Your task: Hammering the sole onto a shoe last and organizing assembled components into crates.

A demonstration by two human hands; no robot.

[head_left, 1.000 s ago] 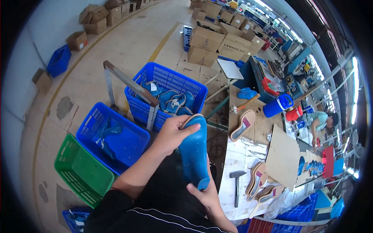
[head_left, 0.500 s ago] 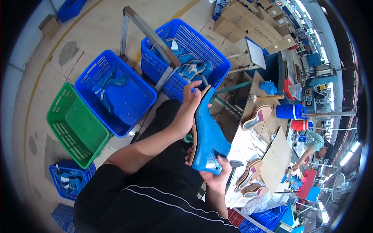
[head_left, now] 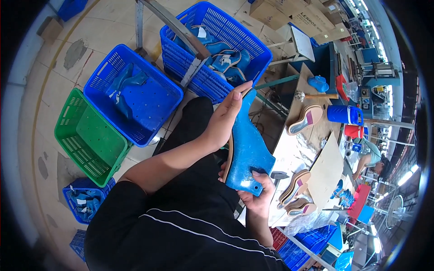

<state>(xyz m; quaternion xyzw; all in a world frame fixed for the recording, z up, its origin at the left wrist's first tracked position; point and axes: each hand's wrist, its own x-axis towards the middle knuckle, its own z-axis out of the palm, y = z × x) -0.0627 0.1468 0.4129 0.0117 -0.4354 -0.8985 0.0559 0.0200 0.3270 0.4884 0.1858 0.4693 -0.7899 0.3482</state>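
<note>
The workbench (head_left: 285, 153), largest in the layout, runs along the person's right, its near part covered in white. Across from it, on the floor, stand a high-walled blue crate (head_left: 192, 72) holding blue lasts, a second blue crate (head_left: 156, 97) with a few more, and a green crate (head_left: 100, 142). In the foreground, between the crates and the bench, the blue shoe last (head_left: 251, 140) is held in the air in front of the body, toe pointing up and away, with a tan-edged sole piece (head_left: 230, 153) along its underside. The last looks hard, stiff and fairly weighty; its glossy skin is probably slick, so the thick heel end and the narrow toe seem the surest holds. The thinner sole piece probably flexes a little and could slide if not pressed flat. The left hand (head_left: 226, 119) lies along the sole side, thumb and fingers closed about the toe, so the last is just to its right. The right hand (head_left: 260, 194) grips the heel end, thumb on the blue surface, fingertips showing at the sole edge; the last rises above it. Smallest, beyond the right hand, is a dark hammer head (head_left: 277, 175).
</note>
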